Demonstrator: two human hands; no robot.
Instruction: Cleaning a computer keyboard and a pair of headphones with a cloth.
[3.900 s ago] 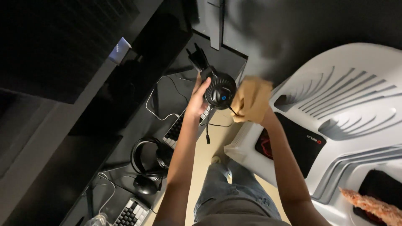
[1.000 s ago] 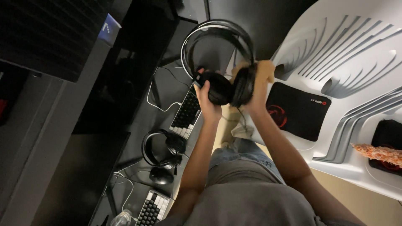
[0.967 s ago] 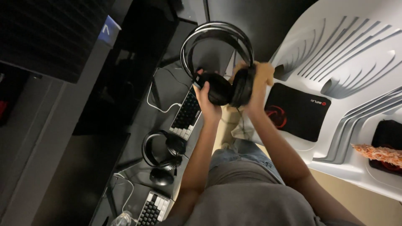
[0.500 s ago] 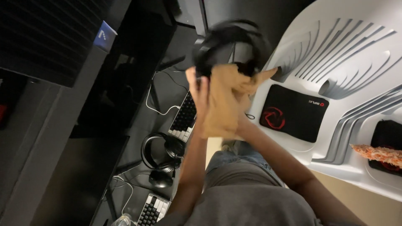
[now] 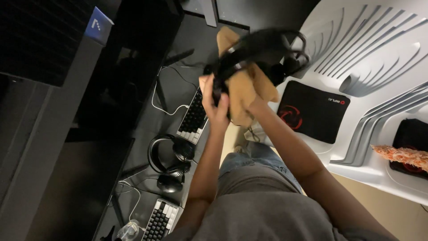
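A second headset (image 5: 168, 155) lies on the dark desk (image 5: 147, 120) at seven o'clock. Above centre, the left hand (image 5: 215, 101) grips a black headset (image 5: 258, 49); the right hand (image 5: 255, 91), wrapped in tan cloth (image 5: 243, 91), presses against it. Mouse pad (image 5: 312, 109) at three o'clock.

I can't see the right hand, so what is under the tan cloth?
The tan cloth drapes over the right hand, hiding it completely; only the forearm shows below. The black headphones are pressed against it, gripped by the left hand. Whatever else it covers is hidden.
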